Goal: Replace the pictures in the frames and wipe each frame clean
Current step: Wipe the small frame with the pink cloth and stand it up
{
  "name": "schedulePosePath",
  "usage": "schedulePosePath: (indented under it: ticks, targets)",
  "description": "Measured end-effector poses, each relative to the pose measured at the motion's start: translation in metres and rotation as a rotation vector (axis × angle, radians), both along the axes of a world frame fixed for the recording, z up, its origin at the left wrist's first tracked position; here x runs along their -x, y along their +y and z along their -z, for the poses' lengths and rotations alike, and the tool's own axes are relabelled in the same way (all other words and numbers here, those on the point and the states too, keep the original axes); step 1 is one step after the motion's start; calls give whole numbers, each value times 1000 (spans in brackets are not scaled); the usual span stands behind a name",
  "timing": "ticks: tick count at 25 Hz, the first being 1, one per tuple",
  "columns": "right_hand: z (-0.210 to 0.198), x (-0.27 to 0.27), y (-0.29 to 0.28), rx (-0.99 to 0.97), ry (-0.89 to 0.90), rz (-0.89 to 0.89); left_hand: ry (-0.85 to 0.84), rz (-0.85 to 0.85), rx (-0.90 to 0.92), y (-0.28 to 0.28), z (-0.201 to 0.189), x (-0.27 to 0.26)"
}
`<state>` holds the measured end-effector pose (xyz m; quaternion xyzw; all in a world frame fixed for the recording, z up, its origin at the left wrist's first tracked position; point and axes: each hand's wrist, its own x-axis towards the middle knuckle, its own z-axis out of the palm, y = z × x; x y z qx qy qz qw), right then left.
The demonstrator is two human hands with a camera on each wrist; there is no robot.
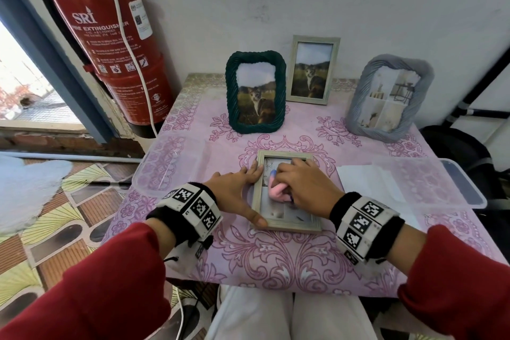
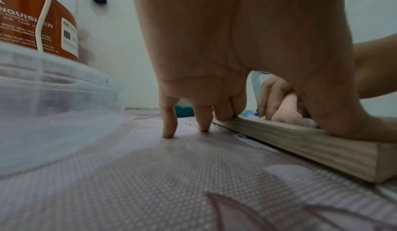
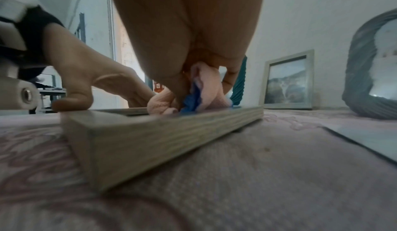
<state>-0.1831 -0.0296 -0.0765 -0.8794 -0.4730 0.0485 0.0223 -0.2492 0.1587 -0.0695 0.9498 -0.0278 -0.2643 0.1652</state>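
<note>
The pale wooden frame (image 1: 285,225) lies flat near the table's front edge. The left hand (image 1: 234,190), fingers spread, pins its left rail; the right hand (image 1: 305,188) clutches a pink-and-blue cloth (image 1: 276,190) on the glass. Hard strokes could skid it into the green rope frame (image 1: 255,91) standing behind.

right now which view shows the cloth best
The head view: the pink and blue cloth shows from above, bunched under the right hand on the flat frame. The right wrist view shows its folds from frame level, half hidden by the palm. The left wrist view catches only a pink patch behind the left hand.
</note>
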Motion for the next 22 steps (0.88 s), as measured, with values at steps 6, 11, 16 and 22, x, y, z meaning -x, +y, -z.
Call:
schedulePosePath:
  ticks: [6, 11, 16, 22]
  targets:
    - [-6, 17, -4, 7, -8, -31, 9, -5, 11, 0, -1, 2]
    - [-7, 25, -31, 68, -88, -99, 13, 2, 28, 0, -2, 2]
    - [-15, 6, -30, 102, -203, -64, 11, 19, 16, -1, -4, 1]
    - [-15, -32, 2, 53, 38, 90, 7, 16, 0, -1, -5, 1]
